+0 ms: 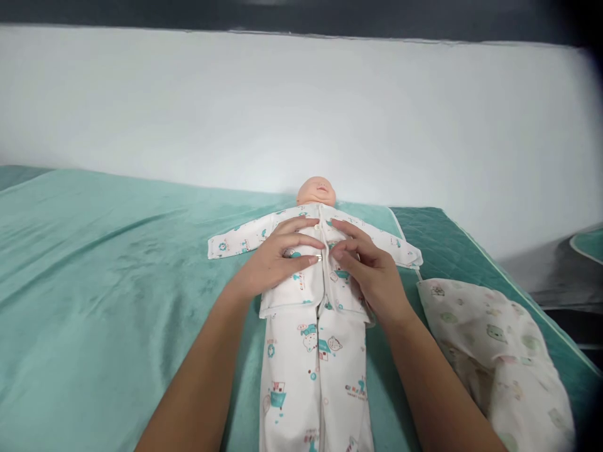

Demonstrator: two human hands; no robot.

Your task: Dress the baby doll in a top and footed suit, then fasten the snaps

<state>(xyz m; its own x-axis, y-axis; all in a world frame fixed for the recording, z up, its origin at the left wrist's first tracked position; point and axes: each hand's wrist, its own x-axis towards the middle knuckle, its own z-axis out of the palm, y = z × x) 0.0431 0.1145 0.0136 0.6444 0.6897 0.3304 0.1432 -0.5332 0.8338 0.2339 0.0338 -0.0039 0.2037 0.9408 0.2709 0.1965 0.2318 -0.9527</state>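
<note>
The doll (311,190) lay face-up on the green sheet (117,282), its top (282,301) and trousers (292,351) on, the top's front edges close together (fastened or not, unclear). The left hand (268,260), fingers spread, touched the top; the right hand (379,276) curled there, grip uncertain.

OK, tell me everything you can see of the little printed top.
The top is white, soft-looking fabric with teal and reddish cartoon prints. It lies face up on the doll, long sleeves spread sideways, its hem over the matching trousers. The front opening runs down the middle, parting slightly at the hem. The left hand and right hand touch its front.
</note>
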